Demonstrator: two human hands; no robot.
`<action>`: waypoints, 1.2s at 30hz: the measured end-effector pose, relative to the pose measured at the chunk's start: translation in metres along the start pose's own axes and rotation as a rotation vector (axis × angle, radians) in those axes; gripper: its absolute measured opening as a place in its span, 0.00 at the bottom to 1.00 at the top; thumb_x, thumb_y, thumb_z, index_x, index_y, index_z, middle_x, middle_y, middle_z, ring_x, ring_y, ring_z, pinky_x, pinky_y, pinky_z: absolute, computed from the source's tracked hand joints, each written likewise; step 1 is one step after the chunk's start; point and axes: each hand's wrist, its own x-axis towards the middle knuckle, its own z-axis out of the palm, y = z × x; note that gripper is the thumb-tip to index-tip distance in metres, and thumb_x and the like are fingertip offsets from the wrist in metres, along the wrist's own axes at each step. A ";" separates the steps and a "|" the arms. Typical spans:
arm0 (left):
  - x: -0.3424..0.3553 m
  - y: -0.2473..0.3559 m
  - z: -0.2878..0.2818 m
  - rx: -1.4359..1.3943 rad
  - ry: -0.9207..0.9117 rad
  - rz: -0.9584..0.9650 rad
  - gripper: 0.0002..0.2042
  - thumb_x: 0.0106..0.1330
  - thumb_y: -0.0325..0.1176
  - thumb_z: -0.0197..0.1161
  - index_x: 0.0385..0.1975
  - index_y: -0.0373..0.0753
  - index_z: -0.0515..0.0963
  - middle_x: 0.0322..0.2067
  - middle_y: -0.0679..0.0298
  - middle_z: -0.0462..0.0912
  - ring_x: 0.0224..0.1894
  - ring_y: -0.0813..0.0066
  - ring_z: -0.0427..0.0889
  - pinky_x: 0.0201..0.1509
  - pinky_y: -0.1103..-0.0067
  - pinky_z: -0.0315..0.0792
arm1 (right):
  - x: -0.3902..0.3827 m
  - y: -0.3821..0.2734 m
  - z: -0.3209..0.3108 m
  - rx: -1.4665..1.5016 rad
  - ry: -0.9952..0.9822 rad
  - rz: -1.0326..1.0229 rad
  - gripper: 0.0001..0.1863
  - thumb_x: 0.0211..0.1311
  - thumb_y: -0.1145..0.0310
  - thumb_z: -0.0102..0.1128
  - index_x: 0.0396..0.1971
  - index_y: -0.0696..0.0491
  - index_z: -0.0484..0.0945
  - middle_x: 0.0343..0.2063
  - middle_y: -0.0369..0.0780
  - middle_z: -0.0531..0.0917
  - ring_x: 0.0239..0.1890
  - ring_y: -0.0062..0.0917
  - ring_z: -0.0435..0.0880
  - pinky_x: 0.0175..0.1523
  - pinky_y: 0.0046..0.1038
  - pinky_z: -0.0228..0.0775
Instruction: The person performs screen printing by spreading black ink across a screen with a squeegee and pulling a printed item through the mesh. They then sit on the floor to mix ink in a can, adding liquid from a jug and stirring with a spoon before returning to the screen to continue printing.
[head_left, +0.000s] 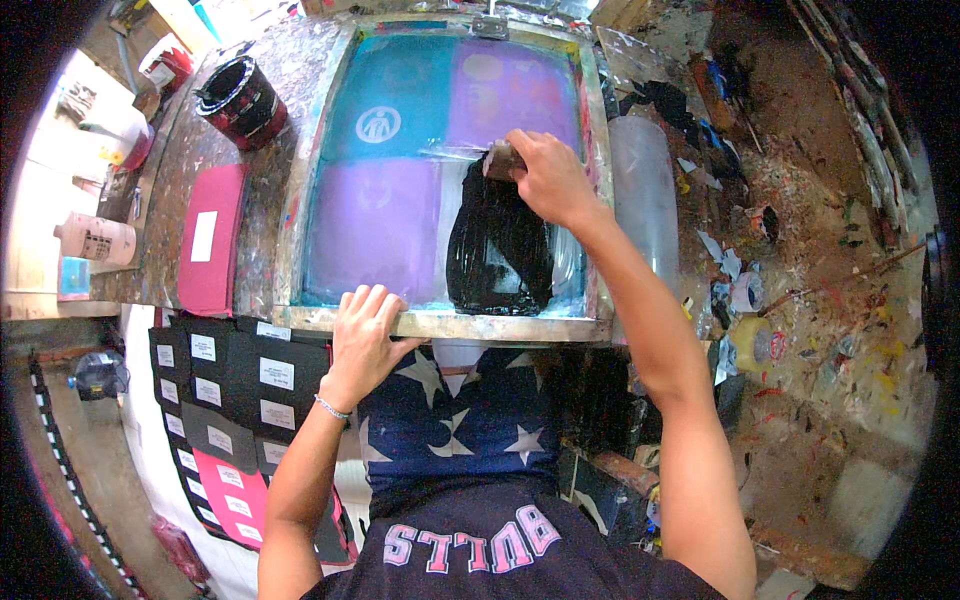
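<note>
A wooden screen printing frame (520,327) lies on the stained table in front of me, its mesh (375,235) patterned in teal and purple blocks. My right hand (552,180) grips a small squeegee (502,162) at the far end of a wide streak of black ink (498,250) on the mesh's right side. The squeegee's lower edge meets the ink. Over the near rail, left of centre, my left hand (367,328) is hooked with its fingers on top and its thumb along the front. Whatever lies under the screen is hidden.
Left of the frame are a red-pink flat piece with a white label (205,235) and an ink-smeared black tub (240,100). A metal hinge clamp (489,27) is at the frame's far edge. Labelled dark and pink pieces (235,400) lie lower left. Tape rolls (748,292) sit at right.
</note>
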 end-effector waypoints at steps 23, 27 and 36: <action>0.018 0.020 -0.067 0.058 0.052 0.099 0.26 0.43 0.45 0.83 0.39 0.37 0.82 0.33 0.58 0.77 0.40 0.56 0.76 0.47 0.63 0.69 | -0.146 -0.130 -0.048 -0.074 0.225 -0.123 0.22 0.54 0.57 0.71 0.42 0.56 0.78 0.35 0.45 0.77 0.39 0.40 0.78 0.45 0.41 0.72; 0.068 0.062 -0.157 -0.137 0.245 -0.125 0.33 0.40 0.43 0.86 0.47 0.34 0.83 0.39 0.57 0.84 0.43 0.61 0.82 0.49 0.68 0.75 | -0.085 -0.127 -0.129 -0.202 0.437 -0.196 0.28 0.62 0.41 0.66 0.31 0.56 0.79 0.31 0.49 0.82 0.32 0.42 0.85 0.35 0.42 0.77; 0.091 0.119 0.095 -0.331 0.331 0.177 0.34 0.70 0.45 0.68 0.67 0.27 0.66 0.67 0.37 0.70 0.69 0.40 0.70 0.70 0.55 0.65 | 0.031 -0.147 -0.274 -0.251 0.423 0.071 0.33 0.70 0.43 0.54 0.19 0.59 0.84 0.15 0.41 0.81 0.17 0.27 0.77 0.27 0.35 0.71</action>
